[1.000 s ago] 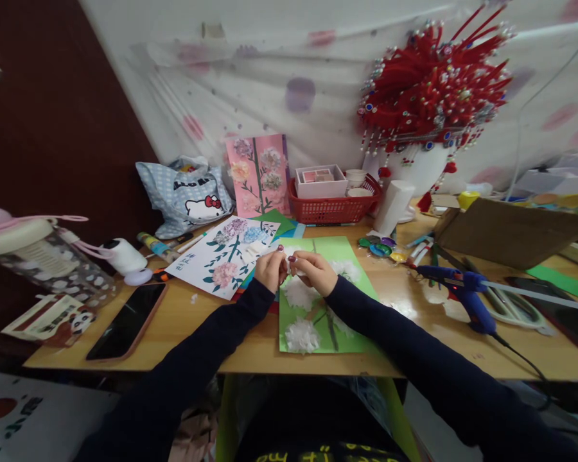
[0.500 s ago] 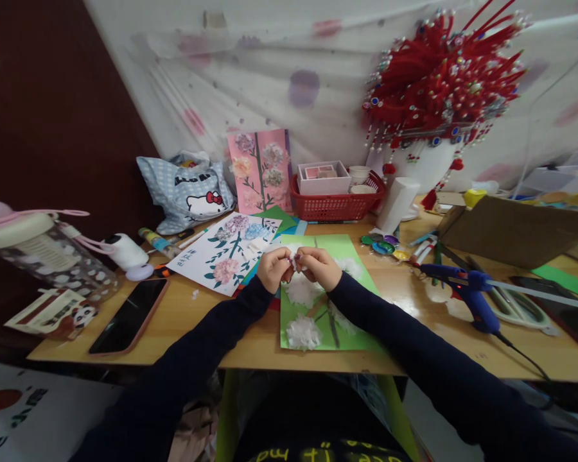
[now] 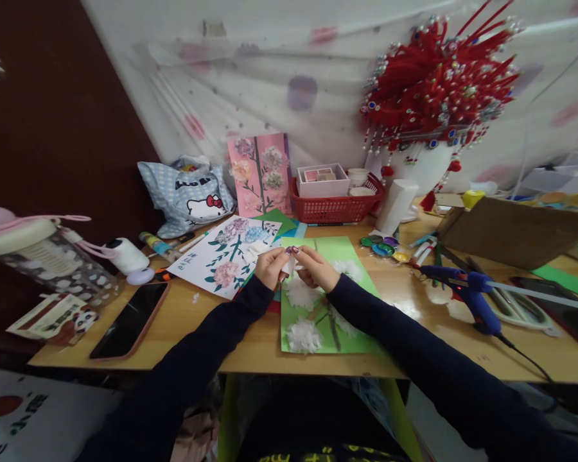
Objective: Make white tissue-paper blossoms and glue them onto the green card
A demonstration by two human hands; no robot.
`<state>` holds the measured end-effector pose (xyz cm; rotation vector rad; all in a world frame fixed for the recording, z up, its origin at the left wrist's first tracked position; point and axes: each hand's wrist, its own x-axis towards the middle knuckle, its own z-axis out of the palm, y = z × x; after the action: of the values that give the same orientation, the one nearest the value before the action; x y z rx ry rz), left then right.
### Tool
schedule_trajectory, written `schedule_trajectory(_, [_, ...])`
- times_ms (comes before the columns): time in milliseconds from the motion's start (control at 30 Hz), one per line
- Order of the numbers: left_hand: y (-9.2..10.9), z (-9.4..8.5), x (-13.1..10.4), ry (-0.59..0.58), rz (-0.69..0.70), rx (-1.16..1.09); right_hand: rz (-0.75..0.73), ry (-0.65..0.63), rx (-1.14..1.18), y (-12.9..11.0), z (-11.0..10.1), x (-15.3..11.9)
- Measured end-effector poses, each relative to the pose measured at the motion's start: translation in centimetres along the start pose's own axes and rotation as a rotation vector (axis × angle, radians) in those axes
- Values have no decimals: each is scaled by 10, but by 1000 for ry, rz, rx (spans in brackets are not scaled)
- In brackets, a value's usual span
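A white piece point(image 3: 291, 266) is pinched btwn. the fingertips of the L hand point(image 3: 271, 267) and the R hand point(image 3: 319, 268); hands are held together, thumb tips side by side, and the piece is partly hidden by the fingers. The piece is positioned above the far L corner of a green sheet point(image 3: 333, 246), which is laid flat nr. the front edge of the surface point(image 3: 192, 340). White flowers point(image 3: 304, 336) are located on the sheet, incl. one at its near L corner; a dark stem is seen btwn. them. A flower picture point(image 3: 197, 269) is placed L of the sheet, farther from the front edge. A phone point(image 3: 129, 321) is laid nr. the front L corner of the surface. A blue glue gun point(image 3: 472, 296) w/ cord is set R of the sheet. A red basket point(image 3: 334, 210) w/ a white box point(image 3: 322, 187) is stood toward the rear edge.
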<state>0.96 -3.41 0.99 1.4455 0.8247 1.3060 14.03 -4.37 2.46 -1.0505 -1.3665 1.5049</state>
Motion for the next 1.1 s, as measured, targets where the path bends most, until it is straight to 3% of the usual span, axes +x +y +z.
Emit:
schedule_trajectory(133, [6,4,-3,79,-24,106,34,-93,54,1,-2,2])
schedule_trajectory(300, [10,5,0,137,4,88,-64,-148,130,2,-7,4])
schedule_trajectory(633, [0,-4,12,121,-167,-240,-182,-11,180,4,-9,9])
schedule_trajectory(733, [1,-4,14,133,-191,-311,-269,105,161,4,-8,9])
schedule_trajectory(1100, [3,-4,14,124,-198,-319,-510,273,-11,-11,-12,-4])
